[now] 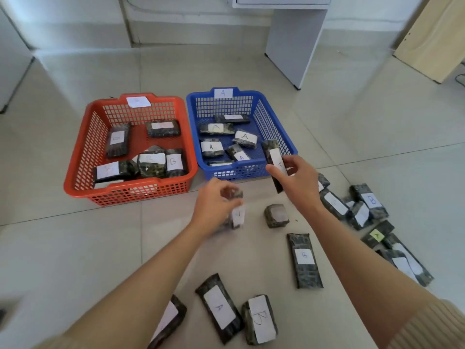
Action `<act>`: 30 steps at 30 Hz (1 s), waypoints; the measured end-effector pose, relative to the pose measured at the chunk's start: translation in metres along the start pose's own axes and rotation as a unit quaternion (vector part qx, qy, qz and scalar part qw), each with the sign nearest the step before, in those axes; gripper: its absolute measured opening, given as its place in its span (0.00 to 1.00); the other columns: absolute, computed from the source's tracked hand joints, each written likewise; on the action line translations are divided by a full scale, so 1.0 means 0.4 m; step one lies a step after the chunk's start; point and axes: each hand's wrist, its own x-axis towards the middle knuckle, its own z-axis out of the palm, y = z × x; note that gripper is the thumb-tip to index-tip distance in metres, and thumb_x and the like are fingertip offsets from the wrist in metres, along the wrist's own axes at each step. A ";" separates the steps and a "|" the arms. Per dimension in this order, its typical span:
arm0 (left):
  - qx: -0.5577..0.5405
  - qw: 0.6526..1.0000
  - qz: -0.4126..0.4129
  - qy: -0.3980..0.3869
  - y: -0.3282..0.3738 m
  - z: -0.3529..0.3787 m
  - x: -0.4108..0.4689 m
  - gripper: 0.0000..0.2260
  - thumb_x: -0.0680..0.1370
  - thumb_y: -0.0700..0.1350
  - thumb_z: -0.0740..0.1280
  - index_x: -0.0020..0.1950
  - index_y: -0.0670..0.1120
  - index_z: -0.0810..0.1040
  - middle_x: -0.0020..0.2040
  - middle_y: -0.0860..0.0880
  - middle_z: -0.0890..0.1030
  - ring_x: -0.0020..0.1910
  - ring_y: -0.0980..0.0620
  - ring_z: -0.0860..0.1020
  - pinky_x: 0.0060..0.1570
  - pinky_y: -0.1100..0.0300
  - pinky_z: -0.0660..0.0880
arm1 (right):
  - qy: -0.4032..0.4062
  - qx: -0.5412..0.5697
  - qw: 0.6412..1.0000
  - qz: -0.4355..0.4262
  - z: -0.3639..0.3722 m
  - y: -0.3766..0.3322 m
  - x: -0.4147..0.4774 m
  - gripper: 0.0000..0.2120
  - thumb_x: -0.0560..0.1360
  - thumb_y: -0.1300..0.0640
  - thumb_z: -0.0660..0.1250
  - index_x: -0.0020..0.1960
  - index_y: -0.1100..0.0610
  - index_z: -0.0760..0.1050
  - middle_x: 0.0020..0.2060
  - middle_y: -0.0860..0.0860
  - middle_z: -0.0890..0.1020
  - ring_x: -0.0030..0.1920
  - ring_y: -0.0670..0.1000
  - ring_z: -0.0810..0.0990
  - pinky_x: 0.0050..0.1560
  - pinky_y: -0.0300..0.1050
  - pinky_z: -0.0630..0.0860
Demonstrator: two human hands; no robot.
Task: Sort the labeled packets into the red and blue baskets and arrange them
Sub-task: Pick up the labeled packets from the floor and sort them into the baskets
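The red basket (83, 152) holds B packets. My left hand (214, 205) grips a small packet (237, 215); I should read its blurry label first. My right hand (299, 180) pinches an A packet (275, 162) over the blue basket's (289, 144) near corner; I should lay it flat beside the other A's.

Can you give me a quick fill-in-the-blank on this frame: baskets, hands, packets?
1. The tag on the blue basket reads ____.
2. The right hand holds a packet over the rim of the ____ basket.
3. The red basket sits to the ____ of the blue one.
4. The left hand holds a ____ above the floor.

Missing words: A; blue; left; packet
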 end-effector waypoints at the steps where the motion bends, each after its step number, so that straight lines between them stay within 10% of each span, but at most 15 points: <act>1: -0.037 0.999 0.001 0.038 0.010 -0.030 0.017 0.12 0.69 0.41 0.75 0.51 0.46 0.82 0.47 0.50 0.78 0.43 0.59 0.76 0.45 0.68 0.74 | 0.002 0.006 1.000 0.000 0.013 -0.013 0.013 0.16 0.69 0.48 0.73 0.52 0.55 0.78 0.43 0.46 0.81 0.42 0.44 0.78 0.44 0.40 0.76; 9: -0.225 0.956 -0.030 0.188 0.032 -0.152 0.217 0.10 0.71 0.43 0.74 0.51 0.47 0.81 0.47 0.51 0.83 0.47 0.59 0.80 0.48 0.67 0.76 | -0.011 -0.090 0.996 0.023 0.099 -0.070 0.274 0.18 0.72 0.49 0.70 0.55 0.59 0.75 0.45 0.50 0.79 0.45 0.51 0.77 0.42 0.43 0.71; 15: -0.216 0.953 -0.067 0.200 -0.016 -0.122 0.323 0.11 0.70 0.43 0.75 0.51 0.44 0.82 0.46 0.49 0.83 0.48 0.53 0.81 0.52 0.58 0.78 | -0.250 -0.407 0.877 0.053 0.172 -0.013 0.379 0.18 0.70 0.49 0.73 0.48 0.62 0.73 0.40 0.55 0.77 0.39 0.56 0.75 0.34 0.45 0.71; 21: -0.173 0.968 -0.090 0.157 -0.040 -0.084 0.374 0.10 0.70 0.44 0.75 0.50 0.46 0.82 0.46 0.50 0.83 0.48 0.53 0.81 0.54 0.55 0.77 | -0.297 -0.472 0.829 0.035 0.200 0.011 0.400 0.21 0.71 0.48 0.72 0.51 0.62 0.70 0.44 0.55 0.75 0.44 0.56 0.76 0.42 0.48 0.72; 27: -0.153 0.977 -0.134 0.065 -0.022 -0.010 0.453 0.08 0.71 0.43 0.74 0.48 0.45 0.81 0.46 0.47 0.83 0.46 0.51 0.81 0.50 0.56 0.79 | -0.051 -0.486 0.864 -0.117 0.146 0.055 0.414 0.15 0.76 0.53 0.63 0.61 0.57 0.73 0.60 0.55 0.76 0.65 0.57 0.65 0.58 0.53 0.65; 30: -0.138 0.976 -0.166 -0.010 -0.013 0.056 0.484 0.08 0.71 0.39 0.73 0.48 0.41 0.80 0.48 0.44 0.82 0.42 0.54 0.80 0.41 0.63 0.77 | -0.056 -0.453 0.886 -0.087 0.114 0.095 0.395 0.22 0.77 0.55 0.60 0.70 0.55 0.63 0.67 0.54 0.69 0.66 0.57 0.66 0.57 0.53 0.67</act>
